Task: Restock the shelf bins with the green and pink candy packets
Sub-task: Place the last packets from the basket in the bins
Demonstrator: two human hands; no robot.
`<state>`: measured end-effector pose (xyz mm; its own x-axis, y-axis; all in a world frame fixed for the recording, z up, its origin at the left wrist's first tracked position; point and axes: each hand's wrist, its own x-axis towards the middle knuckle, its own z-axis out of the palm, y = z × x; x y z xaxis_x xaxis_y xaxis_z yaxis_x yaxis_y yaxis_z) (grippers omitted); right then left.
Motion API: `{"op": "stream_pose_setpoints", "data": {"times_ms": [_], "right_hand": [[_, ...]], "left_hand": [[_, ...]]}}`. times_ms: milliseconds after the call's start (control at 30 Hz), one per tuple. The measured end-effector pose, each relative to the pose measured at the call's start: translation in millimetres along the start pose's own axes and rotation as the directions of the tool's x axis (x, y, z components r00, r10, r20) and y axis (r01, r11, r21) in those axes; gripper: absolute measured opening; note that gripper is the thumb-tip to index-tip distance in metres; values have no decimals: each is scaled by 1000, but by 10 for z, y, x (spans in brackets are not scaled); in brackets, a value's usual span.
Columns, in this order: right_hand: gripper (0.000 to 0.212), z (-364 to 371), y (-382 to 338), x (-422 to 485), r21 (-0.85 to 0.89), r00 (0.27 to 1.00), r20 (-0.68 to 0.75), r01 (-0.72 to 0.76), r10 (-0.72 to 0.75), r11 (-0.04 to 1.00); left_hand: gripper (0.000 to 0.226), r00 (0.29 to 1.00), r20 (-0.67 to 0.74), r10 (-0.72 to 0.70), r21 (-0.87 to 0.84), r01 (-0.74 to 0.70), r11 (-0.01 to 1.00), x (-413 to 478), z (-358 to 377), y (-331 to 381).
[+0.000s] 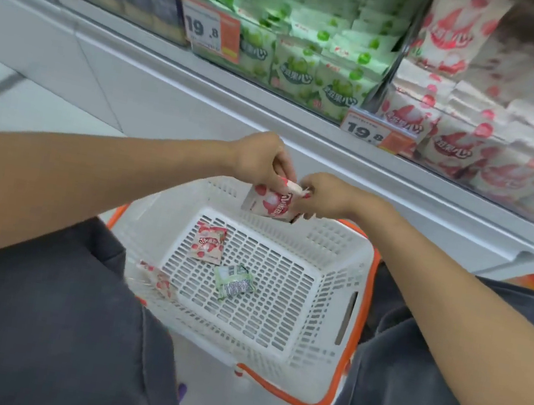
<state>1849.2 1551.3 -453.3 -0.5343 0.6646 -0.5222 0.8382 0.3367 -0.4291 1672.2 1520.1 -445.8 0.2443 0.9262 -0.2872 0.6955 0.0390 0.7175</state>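
Apparently the left hand (pixel 261 160) and right hand (pixel 325 193) both pinch one pink packet (pixel 269 202) in their fingers above the basket (pixel 338 247); so light a hold could let it slip back in.

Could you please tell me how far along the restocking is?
Nearly done: the green bin and pink bin look well stocked. The left hand and right hand grip a lifted pink packet above the basket. Left inside: a flat pink packet, a pink packet by the wall and a green packet.
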Motion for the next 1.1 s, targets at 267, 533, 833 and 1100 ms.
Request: {"op": "stream_pose_setpoints", "data": {"times_ms": [267,533,833,1100], "right_hand": [[30,-451,-132,-332,716,955,-297,215,11,665],[44,-660,-158,-418,647,783,-604,373,149,665],[25,-837,12,-560,587,685,-708,434,172,684],[18,-1216,235,-558,601,527,-774,439,350,668]], "left_hand": [[58,873,-362,-327,-714,-34,699,205,44,436],[58,753,-658,-18,-345,-280,896,338,-136,860],[44,661,-743,106,-106,-273,956,526,-233,1120],[38,695,-679,236,100,-231,968,736,-469,1399]]}}
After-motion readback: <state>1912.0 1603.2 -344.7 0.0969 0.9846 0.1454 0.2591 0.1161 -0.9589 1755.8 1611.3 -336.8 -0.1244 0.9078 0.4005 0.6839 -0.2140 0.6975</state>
